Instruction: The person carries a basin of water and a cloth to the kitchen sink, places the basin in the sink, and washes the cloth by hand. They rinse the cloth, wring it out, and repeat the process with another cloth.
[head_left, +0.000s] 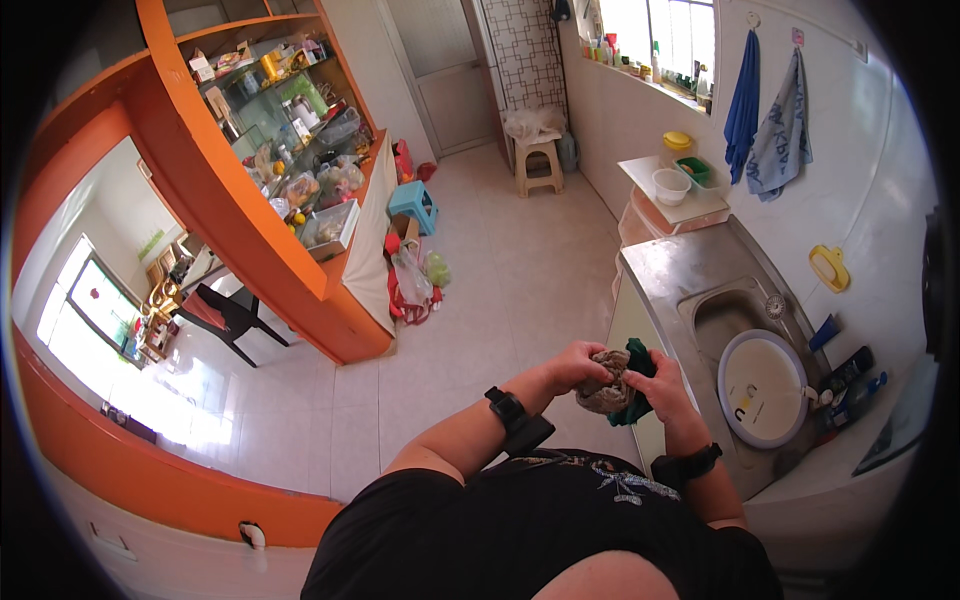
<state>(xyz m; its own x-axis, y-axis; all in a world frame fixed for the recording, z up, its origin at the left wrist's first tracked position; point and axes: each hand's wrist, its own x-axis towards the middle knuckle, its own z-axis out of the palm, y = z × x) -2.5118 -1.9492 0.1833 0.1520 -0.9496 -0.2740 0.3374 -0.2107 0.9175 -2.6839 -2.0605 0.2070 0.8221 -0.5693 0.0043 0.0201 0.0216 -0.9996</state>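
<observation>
Both of my hands meet in front of my chest, left of the steel sink counter. My left hand (581, 369) grips a bunched brown cloth (606, 386). My right hand (658, 382) pinches the brown cloth's right side and holds a dark green cloth (636, 397), which hangs behind and below its fingers. To the right, a round white basin (763, 390) with a pale purple rim rests over the steel sink (731, 311); it seems to hold cloudy water.
Bottles (851, 397) stand along the wall beside the basin. A small table (675, 196) with plastic tubs adjoins the counter. Towels (780, 127) hang on the wall. Bags (412, 281) and a blue stool (413, 206) are on the floor by an orange shelf unit (247, 202).
</observation>
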